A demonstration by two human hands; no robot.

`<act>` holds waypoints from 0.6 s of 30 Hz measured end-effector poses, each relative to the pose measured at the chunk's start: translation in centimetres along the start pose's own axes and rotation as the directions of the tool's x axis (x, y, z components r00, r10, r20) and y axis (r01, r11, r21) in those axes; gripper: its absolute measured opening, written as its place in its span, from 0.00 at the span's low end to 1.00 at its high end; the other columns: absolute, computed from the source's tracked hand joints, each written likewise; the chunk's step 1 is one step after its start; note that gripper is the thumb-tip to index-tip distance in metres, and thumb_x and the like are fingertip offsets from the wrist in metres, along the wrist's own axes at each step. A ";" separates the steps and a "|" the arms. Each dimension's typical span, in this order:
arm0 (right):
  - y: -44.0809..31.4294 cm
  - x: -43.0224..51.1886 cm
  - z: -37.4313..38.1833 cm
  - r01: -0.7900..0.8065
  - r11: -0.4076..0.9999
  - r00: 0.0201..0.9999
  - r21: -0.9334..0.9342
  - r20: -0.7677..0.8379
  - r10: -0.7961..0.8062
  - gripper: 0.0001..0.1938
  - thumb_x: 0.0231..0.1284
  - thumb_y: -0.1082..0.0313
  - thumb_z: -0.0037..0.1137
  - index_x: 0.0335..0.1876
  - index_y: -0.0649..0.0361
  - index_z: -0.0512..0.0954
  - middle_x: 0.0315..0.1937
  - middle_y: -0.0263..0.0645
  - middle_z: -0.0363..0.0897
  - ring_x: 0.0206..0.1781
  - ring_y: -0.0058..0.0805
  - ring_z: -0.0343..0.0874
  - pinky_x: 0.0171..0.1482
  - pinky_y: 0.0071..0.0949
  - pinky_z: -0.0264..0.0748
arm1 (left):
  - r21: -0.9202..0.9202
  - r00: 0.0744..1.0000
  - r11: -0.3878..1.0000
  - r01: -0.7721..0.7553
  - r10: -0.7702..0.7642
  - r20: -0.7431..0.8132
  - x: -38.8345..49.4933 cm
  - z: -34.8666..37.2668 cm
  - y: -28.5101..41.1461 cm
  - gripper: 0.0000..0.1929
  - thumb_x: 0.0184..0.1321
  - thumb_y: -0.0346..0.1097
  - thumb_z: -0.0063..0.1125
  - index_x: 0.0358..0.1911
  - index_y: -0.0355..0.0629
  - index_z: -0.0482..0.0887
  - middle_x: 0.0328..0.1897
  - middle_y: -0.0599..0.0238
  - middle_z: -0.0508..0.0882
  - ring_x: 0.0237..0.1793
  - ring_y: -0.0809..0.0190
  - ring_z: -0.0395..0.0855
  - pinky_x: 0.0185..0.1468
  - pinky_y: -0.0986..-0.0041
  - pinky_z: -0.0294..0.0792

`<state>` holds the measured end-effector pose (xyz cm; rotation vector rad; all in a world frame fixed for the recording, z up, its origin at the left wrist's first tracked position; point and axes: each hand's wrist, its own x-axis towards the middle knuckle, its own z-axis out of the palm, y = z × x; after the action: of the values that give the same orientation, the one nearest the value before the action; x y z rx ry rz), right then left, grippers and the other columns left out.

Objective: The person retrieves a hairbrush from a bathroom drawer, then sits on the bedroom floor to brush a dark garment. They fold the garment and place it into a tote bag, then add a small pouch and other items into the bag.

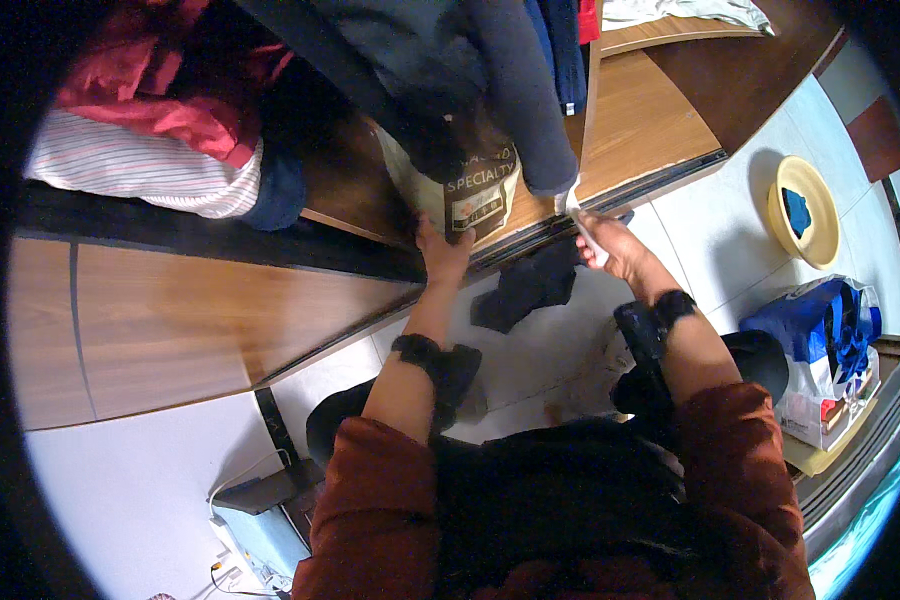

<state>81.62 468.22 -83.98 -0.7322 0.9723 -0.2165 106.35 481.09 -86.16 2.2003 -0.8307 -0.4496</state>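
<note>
My left hand (446, 247) grips the lower edge of a printed bag (484, 191), which rests on the wooden wardrobe floor. Dark garments (525, 97) hang over and partly hide the bag. To its right, my right hand (607, 244) pinches a strip of white material (574, 202) at the wardrobe's front edge, just below a dark sleeve; what the strip belongs to cannot be told. A dark cloth (529, 289) lies on the tiled floor below my hands.
Left, red clothing (187, 112) lies over a striped textile (150, 161) beside a wooden sliding door (172, 315). Right, a yellow basin (817, 210) holds a teal cloth, near a blue and white bag (802, 322). A white cloth (675, 9) lies on the upper shelf.
</note>
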 end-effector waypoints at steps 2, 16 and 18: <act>-1.0 2.7 0.5 0.000 0.999 0.995 0.043 -0.095 0.004 0.12 0.66 0.53 0.39 0.43 0.51 0.66 0.21 0.29 0.66 0.18 0.19 0.64 0.18 0.22 0.64 | -0.037 0.999 0.999 -0.020 0.018 -0.051 1.2 0.3 -0.7 0.53 0.40 0.46 0.69 0.66 0.37 0.45 0.67 0.39 0.50 0.69 0.44 0.46 0.70 0.64 0.45; -6.0 4.8 4.4 0.332 0.619 0.943 -0.712 0.260 -0.207 0.15 0.55 0.58 0.52 0.39 0.62 0.72 0.16 0.35 0.71 0.14 0.22 0.68 0.15 0.21 0.64 | -0.309 0.992 0.948 0.068 -0.032 0.119 11.2 3.4 -11.0 0.41 0.36 0.47 0.73 0.56 0.38 0.67 0.54 0.59 0.74 0.53 0.56 0.71 0.59 0.66 0.62; -6.0 4.1 5.0 0.330 0.612 0.944 -0.718 0.246 -0.220 0.14 0.54 0.60 0.52 0.41 0.62 0.72 0.19 0.36 0.73 0.16 0.22 0.68 0.16 0.22 0.64 | -0.213 0.989 0.977 -0.002 0.033 0.145 11.0 3.6 -10.6 0.40 0.37 0.47 0.73 0.56 0.39 0.69 0.53 0.61 0.76 0.51 0.58 0.73 0.57 0.67 0.64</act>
<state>88.83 464.16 -81.07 -1.6678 0.7944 -0.0120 116.99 477.31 -97.17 1.9793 -0.8387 -0.6684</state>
